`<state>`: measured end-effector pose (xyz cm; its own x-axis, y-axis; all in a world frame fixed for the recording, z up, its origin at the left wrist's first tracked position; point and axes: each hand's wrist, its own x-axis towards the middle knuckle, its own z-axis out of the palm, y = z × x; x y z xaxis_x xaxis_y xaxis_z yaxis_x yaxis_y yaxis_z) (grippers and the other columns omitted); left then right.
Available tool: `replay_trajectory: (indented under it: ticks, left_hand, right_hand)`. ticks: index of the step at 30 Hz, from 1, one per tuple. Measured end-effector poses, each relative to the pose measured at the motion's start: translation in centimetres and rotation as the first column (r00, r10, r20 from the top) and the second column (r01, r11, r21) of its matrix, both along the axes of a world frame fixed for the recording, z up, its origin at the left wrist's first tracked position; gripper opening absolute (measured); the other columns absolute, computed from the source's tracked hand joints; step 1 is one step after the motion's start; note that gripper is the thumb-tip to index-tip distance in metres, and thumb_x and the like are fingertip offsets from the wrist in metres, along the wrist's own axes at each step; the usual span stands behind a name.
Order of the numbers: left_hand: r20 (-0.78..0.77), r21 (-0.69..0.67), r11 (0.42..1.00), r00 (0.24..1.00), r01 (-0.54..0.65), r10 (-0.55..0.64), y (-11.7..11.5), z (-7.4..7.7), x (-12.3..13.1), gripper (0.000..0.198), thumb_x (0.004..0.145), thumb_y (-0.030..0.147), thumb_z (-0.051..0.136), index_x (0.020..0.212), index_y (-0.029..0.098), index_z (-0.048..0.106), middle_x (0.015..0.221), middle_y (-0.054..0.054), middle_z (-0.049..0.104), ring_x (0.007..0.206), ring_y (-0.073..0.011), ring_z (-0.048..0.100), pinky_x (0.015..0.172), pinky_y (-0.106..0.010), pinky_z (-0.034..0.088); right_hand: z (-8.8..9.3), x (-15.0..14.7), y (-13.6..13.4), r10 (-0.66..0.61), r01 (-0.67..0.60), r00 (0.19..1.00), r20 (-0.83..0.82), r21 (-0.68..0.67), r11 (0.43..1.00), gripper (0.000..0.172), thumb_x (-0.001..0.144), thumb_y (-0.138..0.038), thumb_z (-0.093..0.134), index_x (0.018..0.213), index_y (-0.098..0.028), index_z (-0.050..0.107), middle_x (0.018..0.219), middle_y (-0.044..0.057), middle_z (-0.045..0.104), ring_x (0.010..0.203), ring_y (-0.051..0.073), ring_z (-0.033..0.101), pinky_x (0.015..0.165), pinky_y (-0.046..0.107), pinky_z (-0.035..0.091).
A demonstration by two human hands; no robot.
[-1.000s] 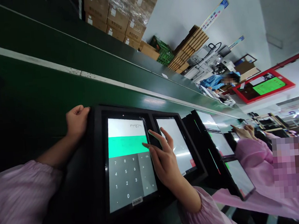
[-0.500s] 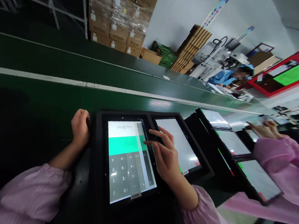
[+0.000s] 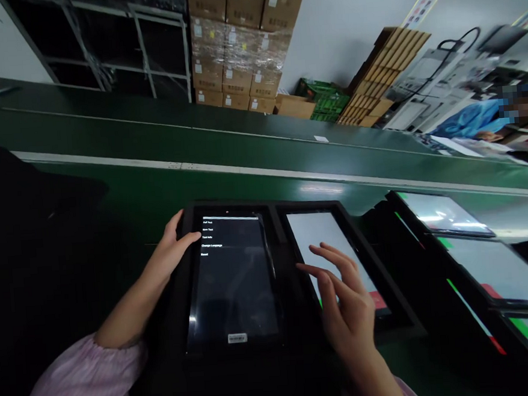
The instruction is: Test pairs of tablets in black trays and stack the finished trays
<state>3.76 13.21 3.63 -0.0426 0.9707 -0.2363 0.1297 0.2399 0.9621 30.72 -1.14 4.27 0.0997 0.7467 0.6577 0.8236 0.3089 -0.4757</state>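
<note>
A tablet lies in a black tray, its dark screen showing a short menu in white text. At its left side is my left hand, thumb stretched onto the screen's edge near the menu lines, fingers apart along the tray's edge. My right hand hovers over the second tablet in the same tray, fingers spread and nothing in them. That tablet's screen is mostly white, with a red patch low on the right and a bit of green partly behind my hand.
Several more lit tablets lie to the right, with green and red screen corners. A pale rail runs along the green bench. Behind stand stacked cartons, green crates and a person in blue.
The left tablet's screen has switched from a calculator to a dark menu. My left hand has opened from a fist and moved onto the tablet's edge; my right hand has shifted right. The view has turned.
</note>
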Motion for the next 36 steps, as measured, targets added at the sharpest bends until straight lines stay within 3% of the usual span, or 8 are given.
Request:
replay_trajectory:
  ticks: [7,10,15,22,26,36]
  left_hand:
    - [-0.112,0.001,1.000,0.993,-0.023,0.023,0.9,-0.2,0.7,0.085,0.077,0.031,0.076,0.152,0.026,0.036,0.156,-0.013,0.044,0.139,-0.0314,0.049,0.121,-0.050,0.036]
    - [-0.137,0.025,1.000,0.991,-0.001,0.004,1.1,-0.9,0.5,0.085,0.077,0.032,0.075,0.152,0.027,0.034,0.156,-0.012,0.043,0.139,-0.0303,0.049,0.119,-0.049,0.038]
    - [-0.198,0.047,0.999,0.980,-0.001,0.010,1.5,-1.2,0.4,0.094,0.070,0.027,0.080,0.152,0.022,0.033,0.157,-0.015,0.041,0.145,-0.0309,0.043,0.125,-0.046,0.028]
    - [-0.105,-0.053,0.999,0.994,0.000,-0.006,0.5,0.8,0.8,0.079,0.080,0.036,0.071,0.152,0.030,0.039,0.153,-0.008,0.050,0.136,-0.0314,0.053,0.115,-0.047,0.045]
    - [-0.066,-0.053,0.999,0.998,-0.001,-0.003,-0.1,1.4,0.6,0.071,0.082,0.031,0.067,0.149,0.033,0.047,0.149,-0.004,0.057,0.134,-0.0288,0.056,0.118,-0.046,0.042]
    - [-0.195,-0.067,0.996,0.978,0.059,-0.071,-0.2,0.9,0.5,0.085,0.081,0.022,0.065,0.158,0.034,0.033,0.160,-0.006,0.043,0.143,-0.0321,0.046,0.121,-0.049,0.037]
  right_hand:
    - [-0.9,3.6,-1.8,-0.110,0.109,0.993,-0.035,-0.012,0.994,0.032,0.103,-0.022,0.047,0.104,-0.021,0.079,0.123,0.010,0.068,0.122,0.027,0.063,0.097,0.046,0.053]
    - [-1.1,4.3,-2.4,-0.152,0.151,0.988,-0.032,-0.033,0.988,0.034,0.104,-0.025,0.046,0.101,-0.021,0.079,0.122,0.009,0.069,0.119,0.027,0.065,0.094,0.045,0.054]
    - [-1.1,4.7,-2.7,-0.164,0.162,0.986,-0.041,-0.034,0.986,0.035,0.104,-0.025,0.046,0.098,-0.018,0.080,0.118,0.010,0.071,0.115,0.026,0.067,0.092,0.041,0.056]
    - [-0.9,4.4,-3.1,-0.193,0.183,0.975,-0.110,-0.095,0.979,0.036,0.104,-0.028,0.047,0.097,-0.018,0.081,0.118,0.010,0.072,0.111,0.027,0.069,0.091,0.041,0.056]
    - [-0.8,4.0,-3.5,-0.179,0.172,0.963,-0.199,-0.054,0.984,0.034,0.103,-0.026,0.048,0.094,-0.018,0.081,0.110,0.010,0.074,0.103,0.025,0.071,0.087,0.041,0.056]
    - [-0.3,3.3,-3.5,-0.195,0.183,0.956,-0.218,-0.074,0.980,0.034,0.103,-0.026,0.049,0.092,-0.019,0.080,0.101,0.008,0.075,0.098,0.024,0.070,0.093,0.046,0.054]
